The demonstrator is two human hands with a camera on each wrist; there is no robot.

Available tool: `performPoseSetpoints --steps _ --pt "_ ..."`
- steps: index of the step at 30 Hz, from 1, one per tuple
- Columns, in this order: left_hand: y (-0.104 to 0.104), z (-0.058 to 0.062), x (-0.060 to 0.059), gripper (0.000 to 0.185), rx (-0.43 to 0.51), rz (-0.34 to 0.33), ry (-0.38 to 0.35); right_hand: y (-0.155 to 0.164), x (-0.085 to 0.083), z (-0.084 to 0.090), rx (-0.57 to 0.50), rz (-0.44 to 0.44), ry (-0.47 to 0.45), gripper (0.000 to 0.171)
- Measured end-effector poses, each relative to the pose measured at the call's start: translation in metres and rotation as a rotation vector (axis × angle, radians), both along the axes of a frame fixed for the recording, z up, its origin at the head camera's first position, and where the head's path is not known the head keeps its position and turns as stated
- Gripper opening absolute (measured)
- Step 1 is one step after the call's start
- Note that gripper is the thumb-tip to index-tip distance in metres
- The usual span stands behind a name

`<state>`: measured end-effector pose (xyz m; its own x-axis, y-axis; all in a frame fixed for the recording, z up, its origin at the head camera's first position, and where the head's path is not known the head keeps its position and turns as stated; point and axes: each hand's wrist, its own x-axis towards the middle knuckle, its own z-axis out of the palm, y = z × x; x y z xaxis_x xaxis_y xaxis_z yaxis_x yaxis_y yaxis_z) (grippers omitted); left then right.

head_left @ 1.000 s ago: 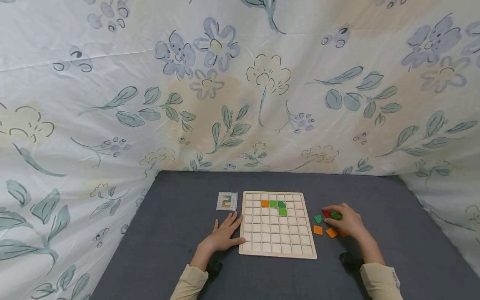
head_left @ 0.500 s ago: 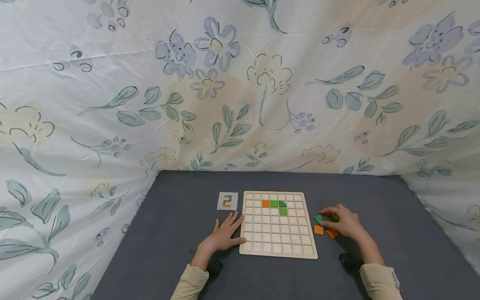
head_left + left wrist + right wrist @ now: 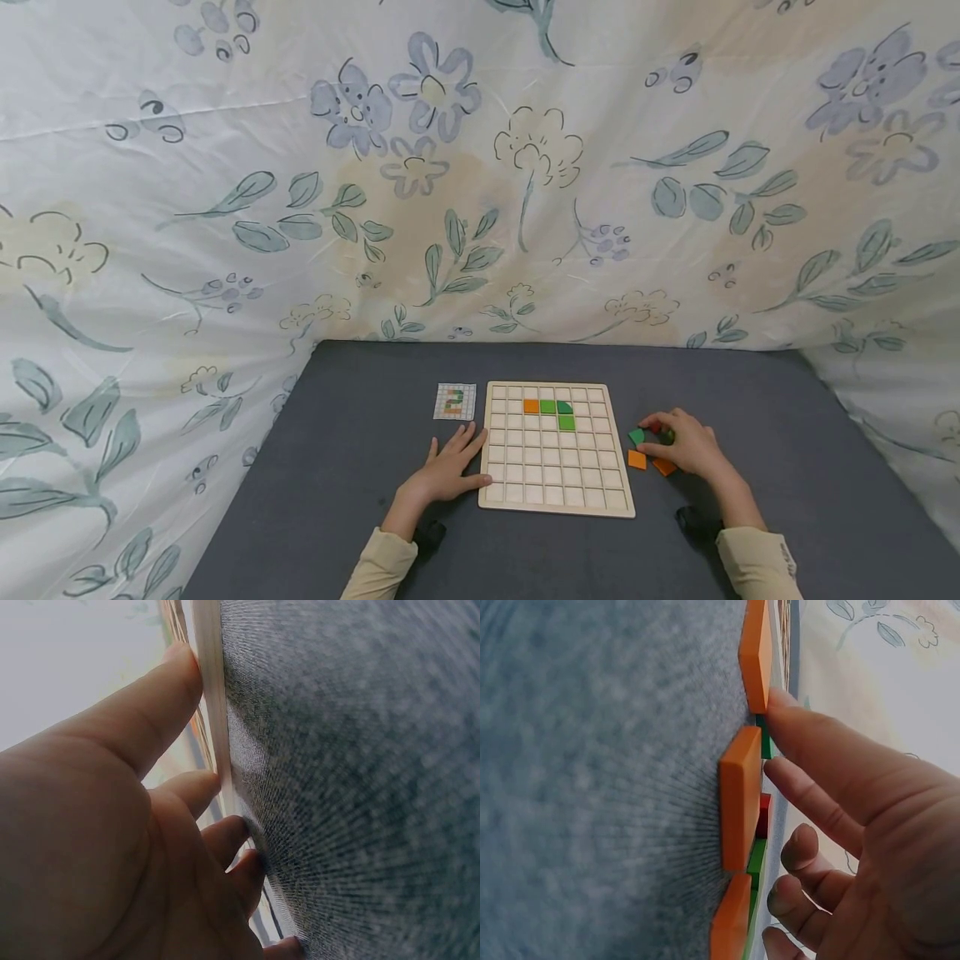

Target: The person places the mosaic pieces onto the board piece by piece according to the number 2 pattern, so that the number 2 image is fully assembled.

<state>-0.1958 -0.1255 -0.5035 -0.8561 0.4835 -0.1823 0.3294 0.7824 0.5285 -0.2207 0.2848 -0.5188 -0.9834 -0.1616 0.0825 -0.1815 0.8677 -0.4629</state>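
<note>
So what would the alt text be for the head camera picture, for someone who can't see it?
A person's right hand reaches into a small cluster of loose green, red and orange tiles beside a wooden grid board, while the left hand rests flat against the board's other edge. Four tiles, one orange and three green, sit in the board's upper rows, and a small pattern card lies beside it on a grey table.

Both arms wear pale beige long sleeves, left sleeve [image 3: 378,567], right sleeve [image 3: 757,567]. Hands bare. Black wrist-mounted device [image 3: 692,522] at right cuff's 11 o'clock.
</note>
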Motion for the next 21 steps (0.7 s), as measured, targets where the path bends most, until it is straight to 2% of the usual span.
performPoseSetpoints --steps 21 --pt "0.0000 0.0005 -0.0004 0.075 -0.004 -0.004 -0.004 -0.0057 -0.0003 0.0033 0.042 -0.015 0.029 0.036"
